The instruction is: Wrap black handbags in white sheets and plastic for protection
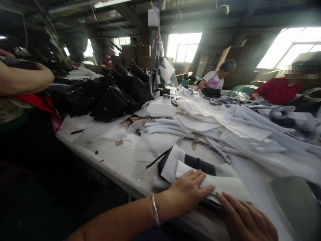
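Note:
My left hand (188, 192) lies flat with fingers stretched out on a folded white fabric piece (225, 184) near the table's front edge; a thin bracelet circles its wrist. Just to its right, my right hand (247, 219) rests with fingers extended, its fingertips touching the lower edge of the same white piece. Under and behind the white fabric a black bag part (199, 164) shows, with a black strap (156, 159) trailing left. Neither hand grips anything.
The white table (110, 157) carries scattered white sheets and straps (225, 124) and a heap of black bags (112, 93) at the back left. A person's arm (25, 78) reaches in at far left. Two other people (217, 78) sit at the far side.

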Demonstrator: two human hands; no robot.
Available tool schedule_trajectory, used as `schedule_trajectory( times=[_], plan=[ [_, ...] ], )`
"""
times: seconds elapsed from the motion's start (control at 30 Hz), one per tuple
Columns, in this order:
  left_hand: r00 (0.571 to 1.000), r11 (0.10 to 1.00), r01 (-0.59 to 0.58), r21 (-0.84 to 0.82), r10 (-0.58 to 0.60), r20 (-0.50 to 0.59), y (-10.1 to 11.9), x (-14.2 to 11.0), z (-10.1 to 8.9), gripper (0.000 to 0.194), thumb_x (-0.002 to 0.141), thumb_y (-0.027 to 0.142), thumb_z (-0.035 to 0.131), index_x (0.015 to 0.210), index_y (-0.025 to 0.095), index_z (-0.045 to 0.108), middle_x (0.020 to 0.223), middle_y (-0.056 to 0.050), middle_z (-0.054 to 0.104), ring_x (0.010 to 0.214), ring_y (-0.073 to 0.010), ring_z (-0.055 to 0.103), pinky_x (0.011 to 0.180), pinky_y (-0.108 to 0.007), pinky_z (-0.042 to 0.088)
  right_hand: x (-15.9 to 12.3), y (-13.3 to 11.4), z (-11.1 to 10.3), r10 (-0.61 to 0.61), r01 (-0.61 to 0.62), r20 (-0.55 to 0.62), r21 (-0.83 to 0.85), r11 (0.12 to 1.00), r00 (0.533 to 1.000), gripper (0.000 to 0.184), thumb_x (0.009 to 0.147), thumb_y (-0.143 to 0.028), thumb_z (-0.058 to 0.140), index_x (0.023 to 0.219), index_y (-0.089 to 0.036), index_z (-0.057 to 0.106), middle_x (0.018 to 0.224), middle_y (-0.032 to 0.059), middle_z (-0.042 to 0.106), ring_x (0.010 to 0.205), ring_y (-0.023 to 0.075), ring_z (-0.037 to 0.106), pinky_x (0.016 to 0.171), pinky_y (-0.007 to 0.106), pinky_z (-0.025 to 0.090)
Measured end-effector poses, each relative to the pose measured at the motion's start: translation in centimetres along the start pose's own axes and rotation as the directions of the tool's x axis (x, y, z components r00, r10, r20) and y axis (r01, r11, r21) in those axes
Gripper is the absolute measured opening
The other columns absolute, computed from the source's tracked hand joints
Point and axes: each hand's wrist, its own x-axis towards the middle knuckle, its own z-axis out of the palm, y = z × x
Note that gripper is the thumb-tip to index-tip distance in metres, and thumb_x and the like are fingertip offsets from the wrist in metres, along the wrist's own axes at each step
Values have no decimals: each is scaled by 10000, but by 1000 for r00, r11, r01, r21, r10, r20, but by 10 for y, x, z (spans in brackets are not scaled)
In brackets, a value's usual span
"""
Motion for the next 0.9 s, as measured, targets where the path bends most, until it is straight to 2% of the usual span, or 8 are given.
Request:
schedule_trajectory(
  times=[0.17,0.33,0.37,0.43,0.5,0.53,0.67,0.9],
  plan=[
    [995,998,-59,-21,60,81,-5,0,-1,399,1026,214,426,1424,187,451,1487,-199,468,1407,-273,418,1157,-414,347,12,-16,-8,114,-113,-49,8,994,992,246,938,-179,608,1163,-242,685,1039,33,766,874,248,661,908,431,416],
    [991,1000,-31,-3,31,127,-5,-3,6,527,970,106,502,1471,231,395,1529,-181,420,1417,-286,394,1158,-429,365,-16,-43,-22,340,-317,-36,284,905,940,366,898,-90,614,1201,-287,665,1107,10,758,1018,231,688,1002,384,452],
    [990,1000,-30,0,29,136,-5,-4,7,563,949,73,512,1475,235,391,1532,-178,418,1414,-287,397,1156,-427,370,-23,-49,-25,476,-454,45,391,801,878,303,901,-132,628,1156,-286,681,1080,14,763,996,227,702,957,351,496],
    [989,1000,-30,2,29,144,-6,-4,9,638,902,9,515,1481,240,384,1541,-176,405,1412,-295,396,1151,-435,380,-29,-58,-31,700,-748,365,551,369,614,158,902,-297,664,1049,-252,698,1063,51,758,974,248,720,890,335,554],
    [990,999,-36,2,35,134,-7,-4,12,702,861,-38,497,1489,251,371,1550,-172,390,1417,-301,383,1143,-450,392,-23,-63,-39,652,-817,687,549,-175,321,265,852,-449,710,971,-213,688,1108,91,733,1053,295,698,918,370,562],
    [992,999,-40,3,39,123,-8,-5,14,721,850,-53,481,1491,257,366,1553,-167,387,1420,-301,378,1140,-457,396,-18,-64,-43,575,-762,779,525,-380,250,313,809,-479,748,935,-201,680,1120,96,722,1109,314,671,949,385,549],
    [993,998,-68,17,66,96,-13,-7,21,747,842,-67,437,1503,269,347,1556,-148,390,1412,-283,394,1123,-460,418,3,-62,-58,369,-484,910,413,-772,188,356,657,-358,882,875,-173,670,1070,68,708,1159,318,638,1006,398,496],
    [992,994,-102,49,99,74,-17,-7,24,756,821,-57,498,1494,265,375,1524,-172,433,1371,-304,457,1088,-463,455,26,-68,-56,288,-275,924,354,-894,253,393,627,-160,799,997,-154,667,989,63,721,1026,222,661,1005,362,440]
  ],
)
